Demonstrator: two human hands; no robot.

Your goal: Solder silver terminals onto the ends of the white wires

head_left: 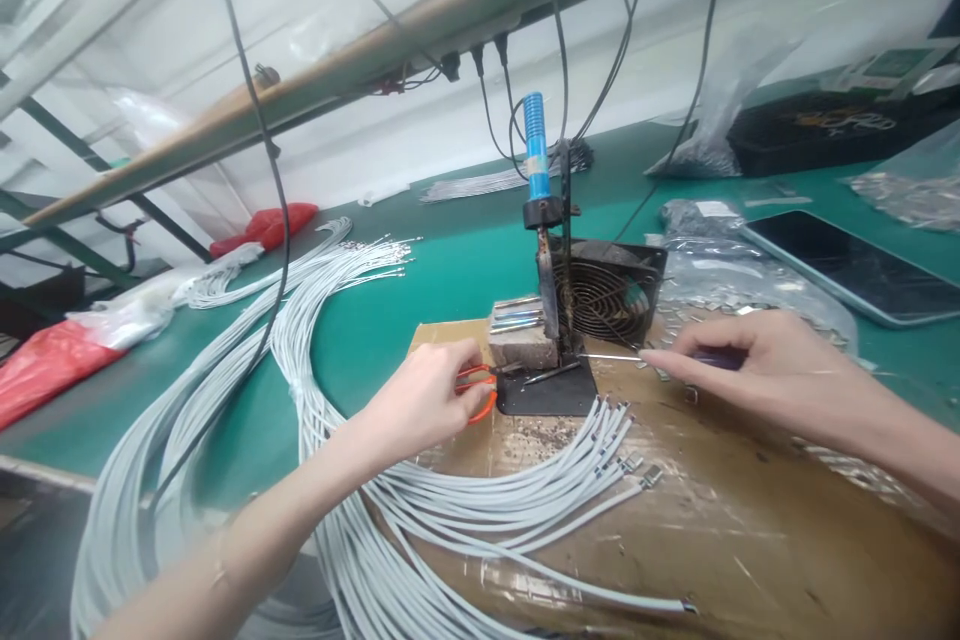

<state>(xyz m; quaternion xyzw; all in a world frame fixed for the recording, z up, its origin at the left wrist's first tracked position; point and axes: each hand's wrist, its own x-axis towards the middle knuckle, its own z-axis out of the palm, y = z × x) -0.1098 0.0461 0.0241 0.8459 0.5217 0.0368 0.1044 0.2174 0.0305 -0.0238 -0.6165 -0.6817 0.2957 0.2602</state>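
Note:
My left hand is closed on an orange-handled tool, likely small scissors or pliers, beside a black base plate. My right hand pinches a thin metal rod with a dark handle, whose tip points at the upright soldering iron with a blue handle on its stand. A bundle of grey wires with metal terminals lies fanned out on the brown cardboard just below both hands.
A black fan stands behind the iron. Long grey wire loops cover the green table at left, near red bags. A tablet and plastic bags of parts lie at right. Cables hang from an overhead rail.

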